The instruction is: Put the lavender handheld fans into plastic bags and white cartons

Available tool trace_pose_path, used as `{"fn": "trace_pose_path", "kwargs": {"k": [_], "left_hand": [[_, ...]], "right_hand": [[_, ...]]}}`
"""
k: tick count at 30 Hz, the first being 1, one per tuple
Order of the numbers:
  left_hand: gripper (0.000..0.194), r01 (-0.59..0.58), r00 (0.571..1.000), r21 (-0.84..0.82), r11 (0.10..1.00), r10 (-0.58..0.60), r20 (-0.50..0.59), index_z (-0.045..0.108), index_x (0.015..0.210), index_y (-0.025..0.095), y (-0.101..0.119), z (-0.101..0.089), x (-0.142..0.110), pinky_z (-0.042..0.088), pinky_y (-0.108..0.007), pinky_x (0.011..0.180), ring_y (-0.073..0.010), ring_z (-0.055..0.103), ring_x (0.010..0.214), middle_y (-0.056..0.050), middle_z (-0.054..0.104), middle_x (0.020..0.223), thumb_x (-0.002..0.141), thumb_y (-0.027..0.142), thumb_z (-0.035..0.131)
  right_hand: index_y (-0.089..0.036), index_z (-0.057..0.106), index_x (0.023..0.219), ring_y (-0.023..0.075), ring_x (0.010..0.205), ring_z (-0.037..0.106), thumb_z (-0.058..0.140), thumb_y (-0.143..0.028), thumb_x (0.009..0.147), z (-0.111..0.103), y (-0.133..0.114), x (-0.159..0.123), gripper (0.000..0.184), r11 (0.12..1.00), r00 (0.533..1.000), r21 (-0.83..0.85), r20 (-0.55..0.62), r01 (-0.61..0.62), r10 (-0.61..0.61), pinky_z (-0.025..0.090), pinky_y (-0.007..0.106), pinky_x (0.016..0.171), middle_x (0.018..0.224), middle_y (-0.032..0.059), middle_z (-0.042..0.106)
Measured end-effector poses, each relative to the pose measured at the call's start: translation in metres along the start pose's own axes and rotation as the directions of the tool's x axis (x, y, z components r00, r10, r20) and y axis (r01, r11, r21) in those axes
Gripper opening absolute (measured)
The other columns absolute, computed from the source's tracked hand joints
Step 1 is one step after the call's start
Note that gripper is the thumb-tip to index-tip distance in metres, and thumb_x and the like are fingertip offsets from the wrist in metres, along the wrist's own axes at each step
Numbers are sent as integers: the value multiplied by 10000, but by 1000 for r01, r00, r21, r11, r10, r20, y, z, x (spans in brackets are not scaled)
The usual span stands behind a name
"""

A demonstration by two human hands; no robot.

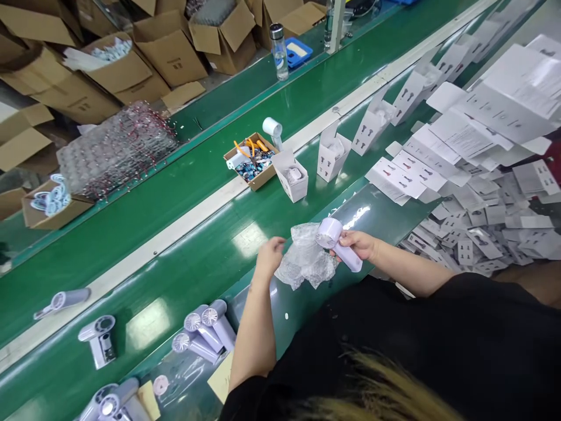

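My right hand (357, 242) grips a small lilac hand-held fan (338, 242) by its handle, its round head pointing left. My left hand (268, 256) pinches the edge of a clear bubble-wrap bag (304, 260) that lies crumpled between both hands over the green conveyor belt (184, 275). The fan's head rests against the bag's upper edge.
Several more lilac fans (208, 333) lie at the belt's near left. Open white cartons (291, 175) stand in a row up the belt. Printed leaflets and flat cartons (473, 175) pile on the right. A small box of parts (250, 161), a bottle (279, 51) and cardboard boxes (166, 47) lie beyond.
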State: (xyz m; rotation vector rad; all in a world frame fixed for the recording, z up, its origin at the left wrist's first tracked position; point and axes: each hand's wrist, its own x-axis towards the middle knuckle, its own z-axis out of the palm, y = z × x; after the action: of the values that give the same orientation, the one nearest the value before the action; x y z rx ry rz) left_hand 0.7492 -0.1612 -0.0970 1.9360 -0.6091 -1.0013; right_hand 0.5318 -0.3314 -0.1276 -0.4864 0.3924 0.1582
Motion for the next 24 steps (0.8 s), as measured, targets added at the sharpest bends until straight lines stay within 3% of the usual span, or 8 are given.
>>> {"fn": "trace_pose_path", "kwargs": {"k": [2, 3, 8, 12, 15, 19, 22, 24], "left_hand": [[235, 11, 936, 15, 1000, -5, -352, 662, 847, 172, 8, 14, -3, 477, -300, 704, -187, 599, 774, -65, 648, 815, 739, 377, 630], [297, 5, 916, -26, 1000, -15, -402, 653, 913, 168, 14, 23, -5, 478, -291, 677, -177, 597, 750, -60, 643, 814, 761, 420, 608], [286, -71, 997, 43, 997, 71, -5, 696, 896, 176, 47, 61, -15, 480, -286, 741, -171, 616, 776, -41, 684, 830, 702, 386, 679], [203, -127, 991, 186, 974, 118, 59, 730, 819, 196, 60, 73, -18, 470, -264, 695, -169, 618, 755, -27, 704, 810, 732, 362, 652], [212, -36, 999, 51, 998, 36, -13, 706, 732, 168, 63, 94, -10, 426, -223, 538, -106, 530, 550, 7, 644, 662, 677, 372, 705], [260, 34, 974, -242, 970, -86, -210, 648, 749, 160, 62, 142, -5, 461, -221, 531, -88, 518, 528, 45, 591, 638, 587, 336, 750], [237, 29, 995, -157, 987, -15, 94, 670, 788, 161, 58, 173, -13, 483, -237, 607, -121, 572, 631, 13, 641, 699, 584, 258, 742], [196, 73, 938, -132, 989, -23, 345, 689, 794, 162, 55, 186, -18, 480, -246, 647, -133, 582, 669, -7, 664, 726, 610, 225, 717]], "right_hand": [[-137, 529, 1073, 183, 769, 648, 759, -233, 620, -1, -2, -8, 517, 996, 999, -85, -6, 32, -32, 549, 292, 645, 839, 49, 656], [-142, 533, 1098, 172, 786, 644, 762, -229, 631, -1, -4, -12, 527, 988, 999, -148, 4, 51, -51, 539, 275, 661, 868, 46, 656], [-155, 529, 1214, 157, 1005, 588, 770, -185, 671, 3, -23, -31, 595, 829, 981, -530, 167, 177, -102, 455, 250, 860, 1094, 55, 620], [-142, 543, 1205, 200, 1120, 526, 787, -245, 669, -5, -41, -50, 597, 668, 955, -689, 128, 280, -267, 411, 285, 940, 1194, 84, 580], [-168, 420, 1329, 177, 1018, 579, 820, -248, 634, -19, -44, -74, 806, 739, 944, -617, 18, 270, -329, 449, 270, 879, 1072, 62, 618], [-266, 254, 1399, 170, 821, 658, 818, -312, 640, -24, -27, -115, 946, 957, 963, -120, -28, 263, -268, 529, 271, 682, 993, 30, 617], [-242, 357, 1315, 188, 752, 675, 847, -258, 586, -19, -16, -136, 878, 979, 980, 75, 53, 190, -194, 542, 268, 594, 990, 49, 625], [-202, 436, 1236, 182, 735, 675, 855, -209, 559, -20, -12, -144, 797, 981, 985, 97, 18, 168, -171, 540, 250, 574, 967, 50, 627]]}}
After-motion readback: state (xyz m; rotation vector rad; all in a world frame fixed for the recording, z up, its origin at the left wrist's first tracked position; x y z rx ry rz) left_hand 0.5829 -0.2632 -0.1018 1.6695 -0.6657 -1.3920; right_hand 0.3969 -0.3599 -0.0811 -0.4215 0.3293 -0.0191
